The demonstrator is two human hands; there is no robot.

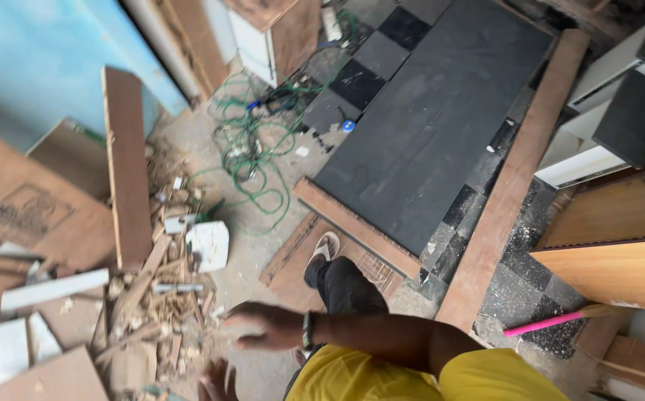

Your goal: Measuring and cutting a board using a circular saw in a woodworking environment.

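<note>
Below the yellow shirt, over the scrap heap: right hand [263,325] spread flat, palm down, holding nothing; left hand [217,382] half out of view, fingers loose, empty. Nearest item: wood offcuts [160,297] on the floor, likely light, stiff, splintery; best taken by the long edges. Brown cardboard sheet [18,204] with a faded rectangular print, left. White bag [209,245] beside the offcuts

dark grey board [437,111] | green cable [252,148] | pink broom handle [545,324] | black-and-grey checkered floor [356,82] | yellow shirt [382,375]
</note>
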